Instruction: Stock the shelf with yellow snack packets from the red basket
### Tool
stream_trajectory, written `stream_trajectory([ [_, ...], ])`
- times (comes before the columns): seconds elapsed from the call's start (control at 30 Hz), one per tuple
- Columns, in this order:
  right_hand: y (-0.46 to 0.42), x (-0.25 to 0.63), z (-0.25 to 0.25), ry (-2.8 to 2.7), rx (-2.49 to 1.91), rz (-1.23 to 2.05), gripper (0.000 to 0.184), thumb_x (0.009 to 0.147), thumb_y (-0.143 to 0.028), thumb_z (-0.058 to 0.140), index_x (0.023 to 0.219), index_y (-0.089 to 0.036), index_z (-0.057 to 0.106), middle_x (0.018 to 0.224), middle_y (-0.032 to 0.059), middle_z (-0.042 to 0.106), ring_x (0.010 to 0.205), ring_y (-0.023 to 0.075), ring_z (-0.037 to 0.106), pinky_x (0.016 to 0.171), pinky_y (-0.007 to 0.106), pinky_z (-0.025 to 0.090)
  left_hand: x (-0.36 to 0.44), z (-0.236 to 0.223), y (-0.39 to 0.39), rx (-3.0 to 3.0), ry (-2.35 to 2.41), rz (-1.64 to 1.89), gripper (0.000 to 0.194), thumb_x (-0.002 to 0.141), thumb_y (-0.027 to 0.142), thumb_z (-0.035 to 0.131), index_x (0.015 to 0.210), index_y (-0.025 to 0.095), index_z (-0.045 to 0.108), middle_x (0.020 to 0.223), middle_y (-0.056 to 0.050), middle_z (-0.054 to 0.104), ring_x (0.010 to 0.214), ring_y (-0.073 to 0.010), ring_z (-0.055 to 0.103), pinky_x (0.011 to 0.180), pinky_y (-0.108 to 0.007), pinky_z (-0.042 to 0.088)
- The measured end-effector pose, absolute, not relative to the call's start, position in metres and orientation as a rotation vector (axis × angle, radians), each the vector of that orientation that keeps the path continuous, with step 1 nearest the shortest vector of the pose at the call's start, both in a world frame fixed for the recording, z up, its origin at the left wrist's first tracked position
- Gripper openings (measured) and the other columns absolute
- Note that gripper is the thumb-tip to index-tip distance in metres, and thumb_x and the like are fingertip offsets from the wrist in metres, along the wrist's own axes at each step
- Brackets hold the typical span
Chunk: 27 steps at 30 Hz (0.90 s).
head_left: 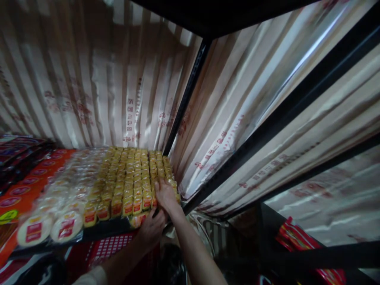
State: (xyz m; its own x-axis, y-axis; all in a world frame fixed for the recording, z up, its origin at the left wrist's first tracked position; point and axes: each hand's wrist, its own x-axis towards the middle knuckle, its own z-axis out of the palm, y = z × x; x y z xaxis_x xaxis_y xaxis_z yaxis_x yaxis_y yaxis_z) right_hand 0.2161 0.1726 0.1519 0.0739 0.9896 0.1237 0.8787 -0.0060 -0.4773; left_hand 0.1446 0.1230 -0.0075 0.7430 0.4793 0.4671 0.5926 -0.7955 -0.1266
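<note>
Small snack packets in yellow wrappers (128, 186) with red-orange labels stand in several tight rows on the dark shelf (107, 228). At the right end of these rows, my right hand (166, 194) has its fingers bent over the packets, gripping at the front. Just below it my left hand (152, 226) is closed against the front of the same rows, thumb up; the right hand partly hides its fingers. One yellow packet (138, 220) lies on its side at the shelf edge, left of my left hand.
Clear-wrapped round pale cakes (67, 226) fill rows to the left, beside an orange printed package (28, 186) and dark packages (20, 156). A red plastic basket (111, 247) is below the shelf. Black metal posts (190, 91) frame pale printed curtains (103, 79). Red packets (299, 237) lie lower right.
</note>
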Motion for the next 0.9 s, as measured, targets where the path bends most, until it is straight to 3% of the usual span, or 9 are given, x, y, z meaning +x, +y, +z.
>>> stream_trajectory([
  [0.17,0.175,0.213,0.145,-1.781,-1.932,0.372,0.039,0.089,-0.022,0.035,0.122,-0.010,0.051,0.122,0.0127,0.056,0.114,0.0210,0.050,0.097,0.031,0.037,0.140,0.007,0.123,-2.761,-0.887,-0.466,0.038,0.090,0.030,0.032,0.124,0.021,0.049,0.122,-0.003,0.058,0.116,-0.0174,0.046,0.104,-0.040,0.027],
  [0.5,0.198,0.213,0.151,-1.804,-2.017,0.323,0.047,0.090,-0.031,0.035,0.131,-0.008,0.041,0.127,0.0182,0.050,0.119,0.0254,0.045,0.099,0.037,0.034,0.141,0.017,0.117,-2.641,-0.866,-0.717,0.039,0.087,0.024,0.036,0.122,0.015,0.050,0.125,-0.006,0.056,0.121,-0.0191,0.040,0.109,-0.040,0.017],
  [0.7,0.214,0.208,0.166,-1.893,-2.196,0.351,0.053,0.090,-0.039,0.034,0.132,-0.006,0.038,0.119,0.0216,0.056,0.115,0.0299,0.048,0.100,0.045,0.027,0.137,0.032,0.114,-2.662,-0.908,-0.592,0.045,0.087,0.024,0.031,0.127,0.013,0.047,0.131,-0.007,0.050,0.125,-0.0220,0.036,0.099,-0.039,0.033],
  [0.9,0.221,0.203,0.162,-1.873,-2.263,0.360,0.061,0.089,-0.041,0.035,0.136,-0.002,0.029,0.119,0.0251,0.054,0.116,0.0318,0.047,0.097,0.046,0.030,0.136,0.034,0.110,-2.613,-0.908,-0.628,0.044,0.086,0.022,0.031,0.127,0.016,0.048,0.131,-0.004,0.051,0.126,-0.0213,0.033,0.100,-0.040,0.035],
])
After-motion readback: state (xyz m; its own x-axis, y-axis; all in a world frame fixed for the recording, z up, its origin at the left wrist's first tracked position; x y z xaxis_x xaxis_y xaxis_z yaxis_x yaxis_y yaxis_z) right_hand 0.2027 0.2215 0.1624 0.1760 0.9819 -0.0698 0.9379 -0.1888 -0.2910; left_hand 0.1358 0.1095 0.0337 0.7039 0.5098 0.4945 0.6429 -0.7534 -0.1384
